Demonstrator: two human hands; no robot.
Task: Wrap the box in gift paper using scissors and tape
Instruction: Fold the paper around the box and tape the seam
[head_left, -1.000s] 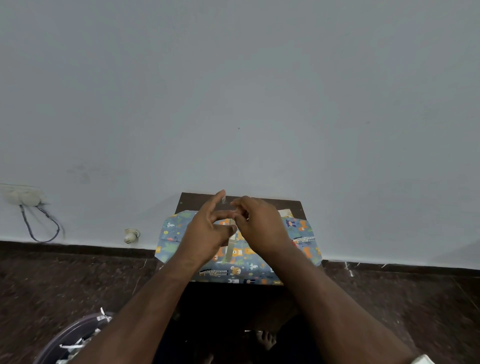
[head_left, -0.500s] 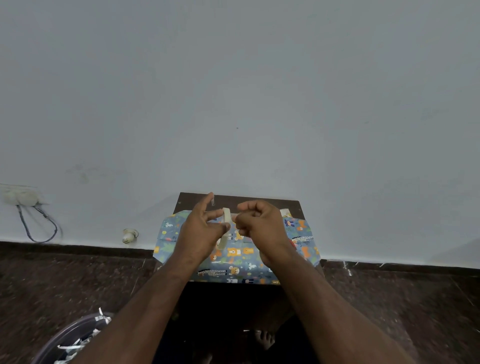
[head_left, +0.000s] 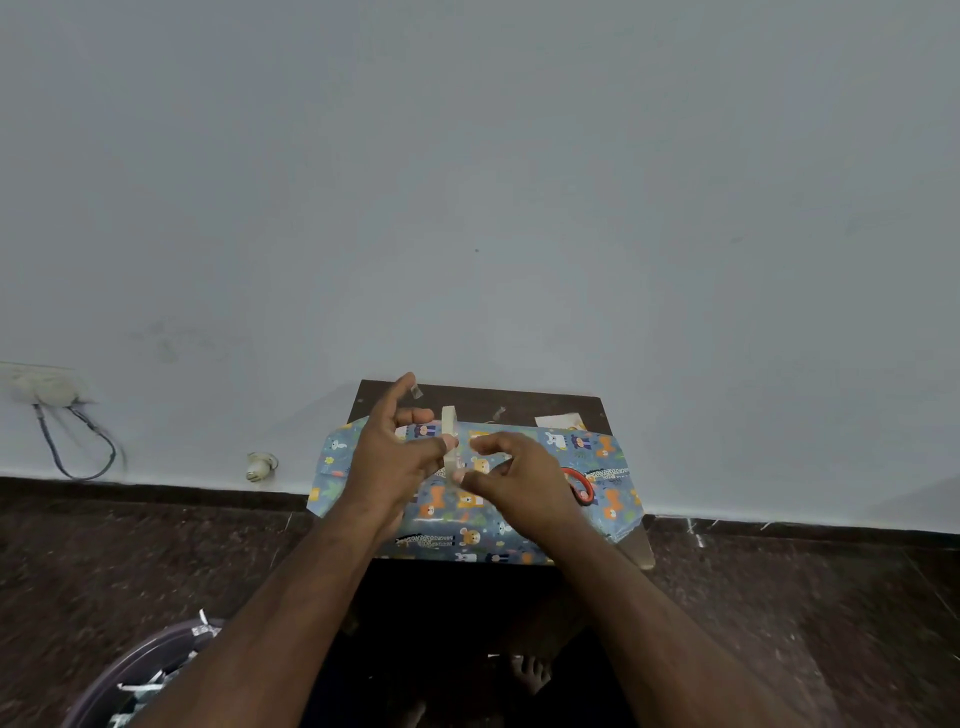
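Spread slightly apart since a second ago, uncovering red-handled scissors (head_left: 581, 484) beside the right hand (head_left: 511, 480). Left hand (head_left: 392, 460) pinching an edge-on pale tape roll (head_left: 450, 441), forefinger raised; right fingertips curled at its lower edge, apparently gripping tape. Blue animal-print gift paper (head_left: 605, 470) lying over the box on a small dark wooden table (head_left: 545, 408), partly hidden by both forearms.

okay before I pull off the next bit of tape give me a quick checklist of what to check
1. Tape roll held by left hand: ok.
2. Right hand pinching the free tape end: cannot tell.
3. Spare tape piece ready on a left finger: ok.
4. Wrapped box sitting on the table: ok.
5. Paper ends folded shut: not ok, both still flare.
6. Scissors in reach on the box: ok.
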